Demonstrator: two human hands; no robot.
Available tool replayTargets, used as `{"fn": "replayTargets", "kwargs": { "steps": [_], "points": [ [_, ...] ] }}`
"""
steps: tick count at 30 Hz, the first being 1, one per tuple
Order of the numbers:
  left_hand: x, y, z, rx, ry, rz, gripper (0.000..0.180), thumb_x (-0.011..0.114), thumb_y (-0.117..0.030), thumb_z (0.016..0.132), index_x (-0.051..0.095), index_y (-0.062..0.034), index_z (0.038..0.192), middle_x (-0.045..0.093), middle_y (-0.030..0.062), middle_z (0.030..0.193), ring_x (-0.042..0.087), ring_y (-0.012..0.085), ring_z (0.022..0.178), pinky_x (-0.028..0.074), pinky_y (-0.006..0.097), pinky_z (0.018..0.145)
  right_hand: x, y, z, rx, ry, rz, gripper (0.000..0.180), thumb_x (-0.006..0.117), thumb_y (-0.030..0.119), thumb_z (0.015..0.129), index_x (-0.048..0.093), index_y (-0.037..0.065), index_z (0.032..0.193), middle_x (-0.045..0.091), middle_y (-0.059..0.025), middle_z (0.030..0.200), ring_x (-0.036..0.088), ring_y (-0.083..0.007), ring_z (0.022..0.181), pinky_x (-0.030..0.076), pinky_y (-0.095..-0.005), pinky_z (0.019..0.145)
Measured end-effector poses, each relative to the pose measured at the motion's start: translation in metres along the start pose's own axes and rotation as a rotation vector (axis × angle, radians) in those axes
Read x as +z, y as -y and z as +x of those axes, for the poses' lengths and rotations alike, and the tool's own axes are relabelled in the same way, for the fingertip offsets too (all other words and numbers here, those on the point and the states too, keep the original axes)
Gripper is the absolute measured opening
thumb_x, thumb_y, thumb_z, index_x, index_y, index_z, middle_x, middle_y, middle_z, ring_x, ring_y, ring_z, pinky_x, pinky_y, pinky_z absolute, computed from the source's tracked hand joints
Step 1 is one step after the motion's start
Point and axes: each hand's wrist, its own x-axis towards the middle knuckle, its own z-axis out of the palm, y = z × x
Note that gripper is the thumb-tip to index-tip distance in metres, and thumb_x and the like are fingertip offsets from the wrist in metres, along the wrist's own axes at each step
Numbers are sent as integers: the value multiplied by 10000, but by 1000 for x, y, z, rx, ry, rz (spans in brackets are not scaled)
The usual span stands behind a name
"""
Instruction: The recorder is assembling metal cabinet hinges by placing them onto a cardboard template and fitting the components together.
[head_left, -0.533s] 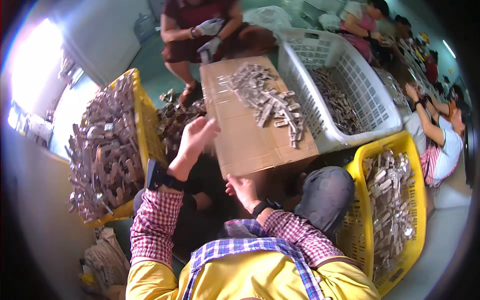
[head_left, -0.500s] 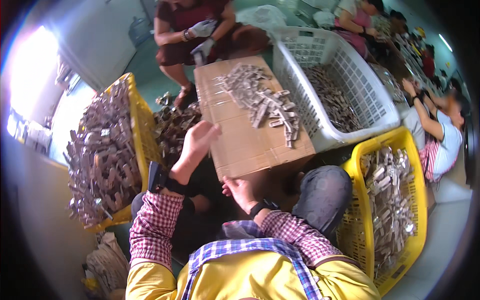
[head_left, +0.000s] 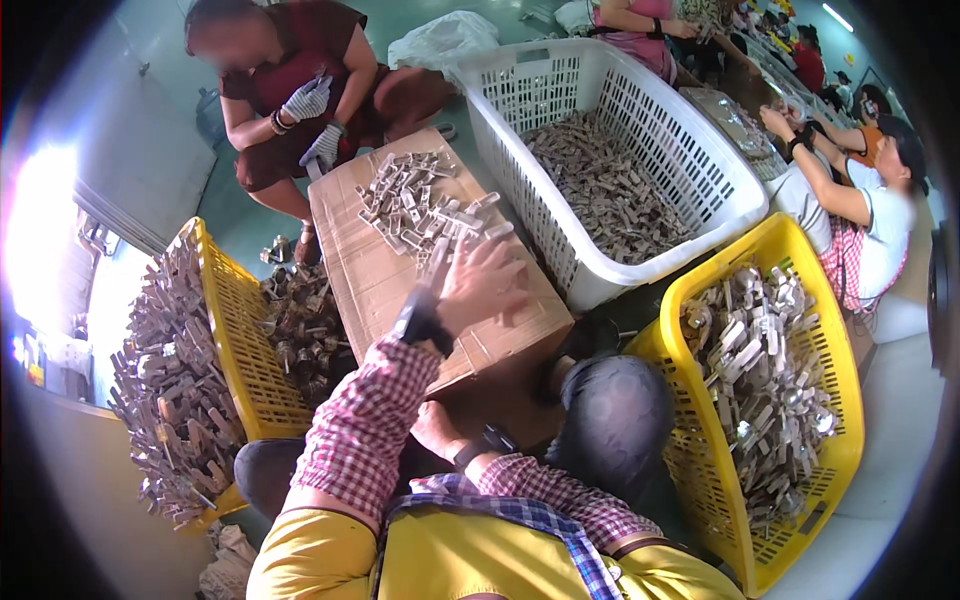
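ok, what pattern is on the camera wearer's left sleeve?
Left sleeve: dark red and white check, head view.

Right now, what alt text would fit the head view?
Left hand, blurred, fingers spread, over the near end of a pile of small grey parts on a cardboard box; right hand low at the box's near side. Yellow baskets of parts flank the wearer, a white one stands right of the box, and a gloved person is opposite.

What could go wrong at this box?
1. The left hand is over the near end of the loose parts on the cardboard box; a sweep might knock some off, since the top has no raised rim.
2. The heap in the left yellow basket piles high; a bump might spill some.
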Motion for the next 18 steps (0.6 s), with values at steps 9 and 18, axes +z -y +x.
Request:
{"fn": "replayTargets", "kwargs": {
  "steps": [9,18],
  "points": [
    [-20,30,-72,-219,-401,-62,497,755,-254,938,651,-229,1424,641,66,1464,477,314,1476,218,619,1280,6,-16,7,62,106,452,475,678,435,1058,782,-10,929,770,-64,786,690,-113,674,563,-293,669],
    [-13,58,-81,38,-384,154,235,758,-275,841,798,-216,1065,679,48,1368,546,283,1363,245,590,1294,7,-12,5,29,94,495,413,702,399,1052,780,1,976,762,-42,821,691,-100,709,553,-269,664]
  ]
}}
